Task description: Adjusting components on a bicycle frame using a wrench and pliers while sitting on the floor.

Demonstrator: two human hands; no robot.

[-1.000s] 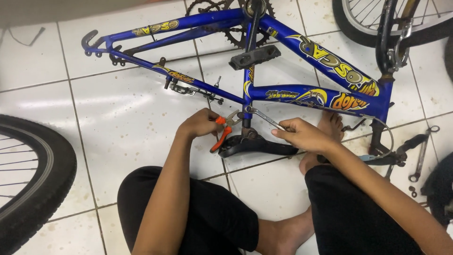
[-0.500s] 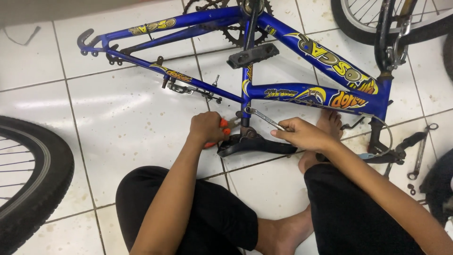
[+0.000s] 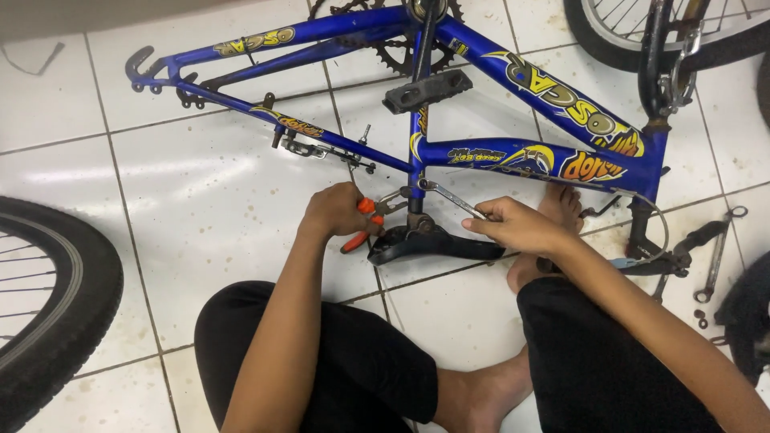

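Pliers (image 3: 365,224) again visible in left hand (image 3: 337,212), unlike before.

Left hand (image 3: 335,212) fisted, arm extended forward; right hand (image 3: 517,227) pinched shut, apparently fingertip grip; forearms converge, seated cross-legged.

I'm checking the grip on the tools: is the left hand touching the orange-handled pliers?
Touching. The head view shows the left hand wrapped around the orange-handled pliers, with the handles emerging from its closed fingers beside the blue bike frame.
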